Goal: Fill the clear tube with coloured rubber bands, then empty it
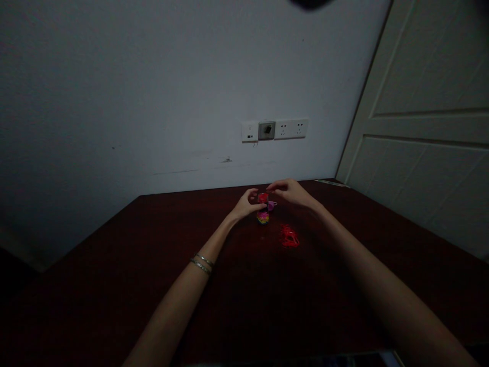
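My left hand [244, 206] reaches to the far middle of the table, its thumb and fingers curved around a small bright red object [263, 197]. The thumb crosses just below the red part, and the grip is partly hidden. My right hand [291, 192] is on the other side, fingers bent and tips close together at the red object's upper right edge. Whatever they pinch is too small to make out. A small pink, yellow and blue item [263, 218] lies just in front of the left thumb. Beside it is a purple piece [271, 205] with a pale loop.
A loose tangle of thin red strands [289, 236] lies on the dark reddish table [229, 285], nearer to me. Behind the table is a pale wall with sockets [291, 128] and a switch. A panelled white door [428, 127] stands at the right.
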Motion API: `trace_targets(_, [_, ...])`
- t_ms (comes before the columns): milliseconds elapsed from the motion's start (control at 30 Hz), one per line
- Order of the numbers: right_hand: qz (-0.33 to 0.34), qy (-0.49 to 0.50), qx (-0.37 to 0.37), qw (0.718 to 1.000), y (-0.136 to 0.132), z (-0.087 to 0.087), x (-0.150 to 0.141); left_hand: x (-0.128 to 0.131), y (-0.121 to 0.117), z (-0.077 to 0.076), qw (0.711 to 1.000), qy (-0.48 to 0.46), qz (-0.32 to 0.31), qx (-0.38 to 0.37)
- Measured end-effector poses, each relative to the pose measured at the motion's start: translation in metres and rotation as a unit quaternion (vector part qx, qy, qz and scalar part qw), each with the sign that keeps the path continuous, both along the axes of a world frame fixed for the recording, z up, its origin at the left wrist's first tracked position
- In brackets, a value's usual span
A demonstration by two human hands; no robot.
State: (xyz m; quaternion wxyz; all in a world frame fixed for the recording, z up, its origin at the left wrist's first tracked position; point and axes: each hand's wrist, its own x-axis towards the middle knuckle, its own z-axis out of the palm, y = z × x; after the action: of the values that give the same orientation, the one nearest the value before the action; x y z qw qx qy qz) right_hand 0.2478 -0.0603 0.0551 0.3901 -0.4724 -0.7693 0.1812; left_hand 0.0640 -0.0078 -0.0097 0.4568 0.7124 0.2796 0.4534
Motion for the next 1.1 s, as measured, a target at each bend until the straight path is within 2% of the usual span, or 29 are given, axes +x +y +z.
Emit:
trace_targets(133, [0.028, -0.029, -0.017, 0.999, -0.005, 0.002, -0.001, 0.008, -0.010, -0.009, 0.999, -0.012, -0.049, -0.008])
trace_targets(300, [0.034, -0.070, -0.022, 0.997, -0.011, 0.012, -0.006, 0.010, -0.014, -0.008, 0.999, 0.028, -0.039, 0.004])
trace_targets(533, [0.039, -0.167, -0.019, 0.985, -0.019, 0.026, -0.015, 0.012, -0.017, -0.008, 0.999, 0.035, -0.020, -0.001])
trace_targets(700, [0.065, -0.261, 0.003, 0.963, -0.016, 0.035, -0.025, 0.014, -0.015, -0.012, 0.999, 0.040, -0.011, 0.029])
trace_targets(867, [0.104, -0.351, 0.041, 0.930, -0.002, 0.034, -0.032, 0.015, -0.015, -0.015, 0.999, 0.031, -0.009, 0.041])
trace_targets(1000, [0.084, -0.410, 0.044, 0.907, 0.008, 0.030, -0.041, 0.016, -0.016, -0.013, 0.998, 0.056, 0.023, 0.030])
trace_targets(1100, [0.050, -0.418, 0.007, 0.907, 0.010, 0.030, -0.050, 0.016, -0.017, -0.012, 0.997, 0.073, 0.034, 0.018])
